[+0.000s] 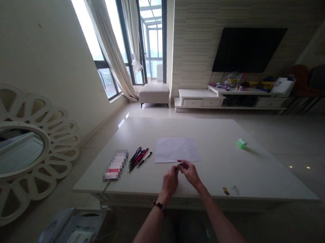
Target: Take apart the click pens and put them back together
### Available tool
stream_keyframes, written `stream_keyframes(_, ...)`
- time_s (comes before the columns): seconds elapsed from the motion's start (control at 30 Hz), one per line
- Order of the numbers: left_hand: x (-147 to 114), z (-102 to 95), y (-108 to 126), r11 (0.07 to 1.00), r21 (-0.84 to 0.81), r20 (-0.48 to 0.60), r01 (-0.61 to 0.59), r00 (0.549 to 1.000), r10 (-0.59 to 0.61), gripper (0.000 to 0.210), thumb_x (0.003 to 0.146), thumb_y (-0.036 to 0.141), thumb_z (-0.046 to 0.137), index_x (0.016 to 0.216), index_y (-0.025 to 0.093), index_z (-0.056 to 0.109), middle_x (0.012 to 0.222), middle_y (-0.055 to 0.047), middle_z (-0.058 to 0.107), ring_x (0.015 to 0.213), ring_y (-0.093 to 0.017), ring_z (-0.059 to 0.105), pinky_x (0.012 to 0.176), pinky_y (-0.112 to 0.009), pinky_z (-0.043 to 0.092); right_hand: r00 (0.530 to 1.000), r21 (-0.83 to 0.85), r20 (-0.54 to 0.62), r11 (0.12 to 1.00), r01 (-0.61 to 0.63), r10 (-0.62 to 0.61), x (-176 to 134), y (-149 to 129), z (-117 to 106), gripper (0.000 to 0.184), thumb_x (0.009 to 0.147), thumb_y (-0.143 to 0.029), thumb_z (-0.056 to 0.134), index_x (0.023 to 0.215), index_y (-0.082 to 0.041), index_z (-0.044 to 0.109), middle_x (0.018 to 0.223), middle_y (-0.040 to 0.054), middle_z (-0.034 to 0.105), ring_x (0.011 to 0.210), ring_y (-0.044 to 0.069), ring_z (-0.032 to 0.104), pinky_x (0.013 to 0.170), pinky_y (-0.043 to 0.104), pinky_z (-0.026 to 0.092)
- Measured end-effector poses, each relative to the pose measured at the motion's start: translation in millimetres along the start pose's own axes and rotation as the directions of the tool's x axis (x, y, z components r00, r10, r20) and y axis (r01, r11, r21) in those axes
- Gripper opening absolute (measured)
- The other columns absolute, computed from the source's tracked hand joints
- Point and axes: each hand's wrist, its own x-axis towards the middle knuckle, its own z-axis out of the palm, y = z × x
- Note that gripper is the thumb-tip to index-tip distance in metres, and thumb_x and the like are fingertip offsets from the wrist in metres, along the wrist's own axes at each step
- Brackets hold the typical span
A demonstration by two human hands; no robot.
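Observation:
My left hand (170, 180) is closed just above the near part of the white table (213, 144), its fingers curled around something mostly hidden. Beside it, my right hand (190, 173) pinches at the same spot. A small dark piece (176, 168) shows between the fingertips, too little of it to name. Beyond both hands lies a white sheet of paper (176, 150) with faint lines along its right side. Left of the paper sits a bunch of several pens (138, 157) in dark, red and teal colours, one lying slightly apart.
A blurred-out phone (116, 166) with a cable lies at the table's left. Toward the right stands a small green and white item (242, 143). Two small items, one brownish (225, 190), lie by the near edge. An open drawer (83, 229) juts out lower left.

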Motion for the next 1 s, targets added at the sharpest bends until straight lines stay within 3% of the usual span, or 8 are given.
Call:
stream_keyframes(0.07, -0.4, 0.3, -0.1, 1.000, 0.014, 0.002, -0.001, 1.000, 0.001, 0.024, 0.093, 0.033, 0.028, 0.096, 0.020, 0.048, 0.082, -0.004, 0.063, 0.076, -0.016, 0.061, 0.062, -0.024, 0.038, 0.999, 0.049, -0.048, 0.999, -0.016, 0.018, -1.3, 2.4, -2.2, 0.035, 0.073, -0.045, 0.061, 0.088, -0.014, 0.065, 0.060, 0.0004, 0.057, 0.053, 0.011, 0.047, 0.049, 0.022, 0.037)
stream_keyframes(0.2, -0.5, 1.0, 0.0, 0.999, 0.029, -0.002, -0.028, 1.000, 0.028, 0.020, 0.092, 0.033, 0.032, 0.100, 0.021, 0.047, 0.083, -0.003, 0.064, 0.077, -0.016, 0.061, 0.062, -0.023, 0.038, 0.983, 0.038, -0.177, 0.999, -0.037, 0.043, -3.2, 8.1, -1.0, 0.033, 0.068, -0.045, 0.066, 0.063, -0.014, 0.058, 0.052, -0.0024, 0.048, 0.049, 0.009, 0.040, 0.047, 0.021, 0.033)
stream_keyframes(0.37, -0.7, 1.2, -0.2, 0.998, 0.048, 0.020, -0.043, 0.999, 0.042, 0.019, 0.093, 0.032, 0.031, 0.098, 0.022, 0.046, 0.082, -0.002, 0.064, 0.076, -0.015, 0.061, 0.060, -0.023, 0.037, 0.987, 0.194, -0.112, 0.977, -0.092, 0.115, -3.7, 10.9, 3.4, 0.037, 0.069, -0.050, 0.063, 0.079, -0.014, 0.061, 0.050, -0.0061, 0.041, 0.043, 0.007, 0.033, 0.040, 0.020, 0.024)
stream_keyframes(0.53, -1.9, 0.8, 1.1, 0.996, 0.062, 0.050, -0.063, 0.997, 0.060, 0.018, 0.093, 0.030, 0.031, 0.098, 0.022, 0.046, 0.084, -0.002, 0.064, 0.078, -0.015, 0.061, 0.062, -0.023, 0.037, 0.962, 0.190, -0.209, 0.973, -0.134, 0.173, -3.4, 11.4, 3.6, 0.039, 0.062, -0.051, 0.068, 0.058, -0.016, 0.052, 0.044, -0.0068, 0.039, 0.041, 0.006, 0.031, 0.039, 0.021, 0.024)
stream_keyframes(0.7, -1.7, -1.8, 3.4, 0.998, 0.043, 0.052, -0.035, 0.998, 0.033, 0.019, 0.093, 0.032, 0.032, 0.098, 0.022, 0.046, 0.083, -0.002, 0.064, 0.078, -0.016, 0.061, 0.063, -0.023, 0.038, 0.974, 0.276, -0.105, 0.947, -0.165, 0.200, -2.6, 13.3, -1.2, 0.044, 0.064, -0.055, 0.065, 0.077, -0.014, 0.062, 0.048, -0.0062, 0.042, 0.041, 0.006, 0.032, 0.039, 0.020, 0.022)
stream_keyframes(0.83, -1.0, -4.5, 5.8, 0.999, 0.032, 0.058, -0.034, 0.998, 0.032, 0.019, 0.092, 0.032, 0.033, 0.101, 0.022, 0.047, 0.086, -0.004, 0.065, 0.081, -0.017, 0.061, 0.065, -0.025, 0.040, 0.964, 0.230, -0.177, 0.961, -0.155, 0.198, -2.8, 15.2, -2.6, 0.040, 0.061, -0.051, 0.069, 0.068, -0.013, 0.060, 0.044, -0.0074, 0.037, 0.040, 0.005, 0.028, 0.038, 0.020, 0.020)
stream_keyframes(1.0, -1.4, -6.3, 6.5, 1.000, 0.017, 0.063, -0.022, 0.998, 0.021, 0.020, 0.092, 0.032, 0.033, 0.103, 0.022, 0.047, 0.088, -0.003, 0.065, 0.081, -0.016, 0.061, 0.066, -0.024, 0.040, 0.977, 0.274, -0.104, 0.950, -0.150, 0.184, -4.9, 12.1, -0.8, 0.045, 0.065, -0.052, 0.066, 0.088, -0.013, 0.064, 0.052, -0.0045, 0.046, 0.042, 0.006, 0.032, 0.039, 0.020, 0.024)
